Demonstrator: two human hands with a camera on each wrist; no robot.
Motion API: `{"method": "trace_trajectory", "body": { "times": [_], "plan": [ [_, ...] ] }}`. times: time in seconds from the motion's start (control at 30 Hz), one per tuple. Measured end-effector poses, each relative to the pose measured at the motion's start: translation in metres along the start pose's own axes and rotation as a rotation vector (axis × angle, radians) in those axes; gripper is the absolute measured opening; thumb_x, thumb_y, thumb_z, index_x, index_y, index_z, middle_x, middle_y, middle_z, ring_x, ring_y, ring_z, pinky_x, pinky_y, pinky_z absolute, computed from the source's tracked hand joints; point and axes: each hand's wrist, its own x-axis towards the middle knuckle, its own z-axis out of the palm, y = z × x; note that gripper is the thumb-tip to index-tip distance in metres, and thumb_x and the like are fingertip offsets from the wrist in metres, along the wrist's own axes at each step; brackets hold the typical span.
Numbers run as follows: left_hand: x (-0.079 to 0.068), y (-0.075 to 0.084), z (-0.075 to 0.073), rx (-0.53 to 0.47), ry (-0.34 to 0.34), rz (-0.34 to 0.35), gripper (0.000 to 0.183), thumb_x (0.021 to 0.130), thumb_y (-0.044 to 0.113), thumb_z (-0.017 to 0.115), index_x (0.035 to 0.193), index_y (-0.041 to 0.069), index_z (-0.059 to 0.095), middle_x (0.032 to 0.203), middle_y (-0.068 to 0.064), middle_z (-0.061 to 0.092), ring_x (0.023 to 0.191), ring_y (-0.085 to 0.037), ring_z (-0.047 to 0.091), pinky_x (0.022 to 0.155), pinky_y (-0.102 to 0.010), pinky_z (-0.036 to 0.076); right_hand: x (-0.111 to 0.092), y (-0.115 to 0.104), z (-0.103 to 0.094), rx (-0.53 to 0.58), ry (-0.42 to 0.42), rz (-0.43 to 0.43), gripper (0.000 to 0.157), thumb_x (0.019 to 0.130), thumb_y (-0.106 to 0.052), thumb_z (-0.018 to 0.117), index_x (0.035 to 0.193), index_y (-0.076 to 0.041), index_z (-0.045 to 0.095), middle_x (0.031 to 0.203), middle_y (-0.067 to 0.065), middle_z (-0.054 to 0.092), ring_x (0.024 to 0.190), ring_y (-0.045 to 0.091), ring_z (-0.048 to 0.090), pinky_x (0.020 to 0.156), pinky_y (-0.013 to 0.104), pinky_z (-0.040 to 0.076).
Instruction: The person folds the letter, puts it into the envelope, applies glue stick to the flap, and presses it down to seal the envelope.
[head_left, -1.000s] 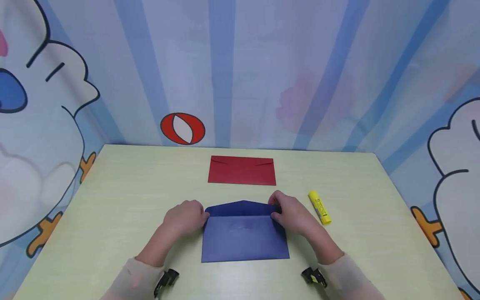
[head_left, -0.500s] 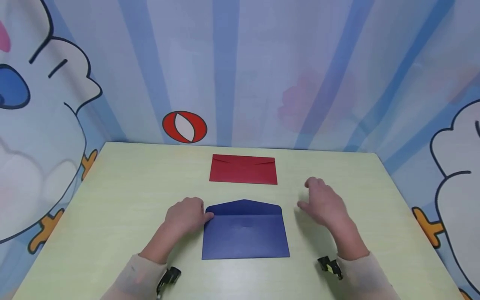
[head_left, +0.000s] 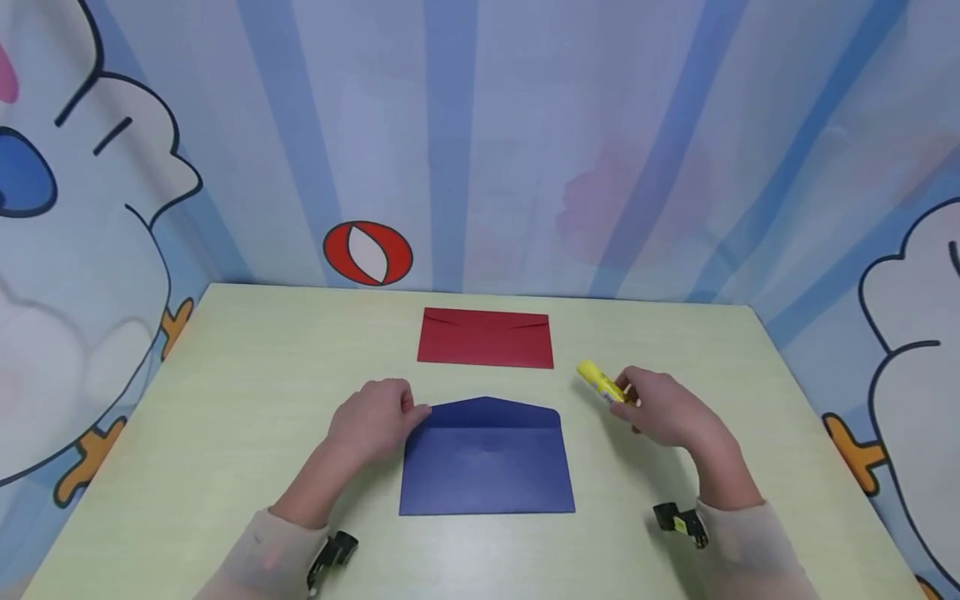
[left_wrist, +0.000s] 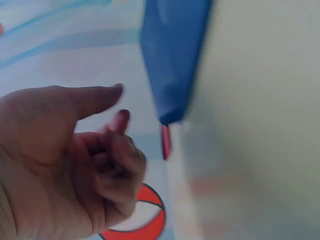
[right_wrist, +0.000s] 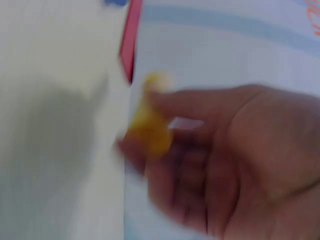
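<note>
A blue envelope (head_left: 486,471) lies on the table with its pointed flap (head_left: 491,413) folded out at the far side. Over the flap's left corner hovers my left hand (head_left: 372,419); in the left wrist view the hand (left_wrist: 75,155) holds nothing, its thumb stretched and its fingers loosely bent, apart from the blue envelope (left_wrist: 172,60). My right hand (head_left: 663,408) grips a yellow glue stick (head_left: 596,379) between thumb and fingers, lifted off the table to the right of the envelope. The right wrist view shows the glue stick (right_wrist: 150,122) blurred in the pinch.
Behind the blue envelope lies a red envelope (head_left: 485,339), flat on the pale table (head_left: 285,342). A printed curtain (head_left: 510,150) with cartoon figures closes off the back and sides.
My right hand left the blue envelope's flap, moved right and picked up the glue stick from the table. My left hand has come up off the envelope's left corner.
</note>
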Motion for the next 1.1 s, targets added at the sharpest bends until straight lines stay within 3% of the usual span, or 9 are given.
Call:
{"method": "trace_trajectory", "body": {
  "times": [0.13,0.27,0.47,0.57,0.7,0.8,0.97,1.1],
  "plan": [
    [-0.006,0.019,-0.008,-0.207,0.059,0.09,0.02,0.098,0.03,0.079,0.1,0.012,0.071,0.073,-0.002,0.058,0.062,-0.018,0.054,0.057,-0.032,0.046,0.0,-0.022,0.004,0.239,0.016,-0.176,0.034,0.105,-0.018,0.069,0.134,-0.004,0.061,0.11,0.015,0.068,0.084,0.032,0.07,0.069,0.04,0.059],
    [-0.011,0.039,-0.012,-0.433,0.052,0.16,0.035,0.097,0.028,0.081,0.126,0.012,0.072,0.091,-0.002,0.063,0.072,-0.021,0.062,0.063,-0.033,0.053,-0.004,-0.043,0.014,0.383,0.002,-0.311,0.036,0.105,-0.018,0.068,0.138,-0.004,0.061,0.114,0.019,0.068,0.091,0.036,0.072,0.074,0.041,0.062],
    [-0.017,0.061,-0.01,-0.724,-0.017,0.256,0.052,0.099,0.029,0.078,0.147,0.014,0.064,0.111,-0.005,0.065,0.078,-0.027,0.07,0.07,-0.037,0.057,-0.008,-0.071,0.033,0.568,-0.046,-0.411,0.043,0.106,-0.018,0.068,0.145,-0.005,0.058,0.12,0.017,0.068,0.096,0.039,0.072,0.078,0.05,0.063],
    [-0.019,0.068,-0.003,-0.785,-0.049,0.294,0.049,0.1,0.031,0.077,0.145,0.016,0.066,0.119,-0.005,0.065,0.088,-0.027,0.07,0.078,-0.044,0.06,-0.008,-0.082,0.044,0.625,-0.062,-0.444,0.041,0.105,-0.018,0.069,0.144,-0.006,0.059,0.121,0.01,0.071,0.102,0.038,0.072,0.082,0.043,0.062],
    [-0.02,0.071,0.005,-0.779,-0.024,0.309,0.041,0.099,0.032,0.077,0.136,0.015,0.07,0.126,-0.003,0.065,0.1,-0.026,0.067,0.081,-0.044,0.061,-0.007,-0.09,0.056,0.642,-0.076,-0.479,0.037,0.105,-0.018,0.069,0.14,-0.006,0.061,0.126,0.006,0.074,0.112,0.029,0.072,0.093,0.035,0.06],
    [-0.021,0.071,0.006,-0.73,0.003,0.305,0.038,0.099,0.03,0.078,0.134,0.015,0.07,0.124,-0.001,0.067,0.102,-0.022,0.067,0.08,-0.036,0.062,-0.007,-0.091,0.06,0.557,-0.01,-0.472,0.035,0.105,-0.024,0.07,0.136,-0.01,0.065,0.126,0.003,0.074,0.111,0.02,0.073,0.094,0.033,0.059],
    [-0.023,0.072,0.006,-0.448,0.018,0.383,0.034,0.101,0.029,0.075,0.133,0.017,0.069,0.109,0.005,0.068,0.088,-0.013,0.065,0.074,-0.029,0.058,-0.01,-0.089,0.058,0.519,0.157,-0.391,0.032,0.105,-0.032,0.069,0.13,-0.013,0.063,0.101,0.008,0.074,0.079,0.024,0.072,0.078,0.04,0.061],
    [-0.027,0.075,0.006,-0.224,0.042,0.469,0.035,0.104,0.03,0.072,0.134,0.015,0.066,0.11,0.004,0.063,0.091,-0.01,0.058,0.079,-0.027,0.055,-0.011,-0.089,0.058,0.559,0.179,-0.393,0.024,0.107,-0.032,0.066,0.122,-0.014,0.061,0.078,0.01,0.065,0.059,0.023,0.06,0.06,0.035,0.055]
  ]
}}
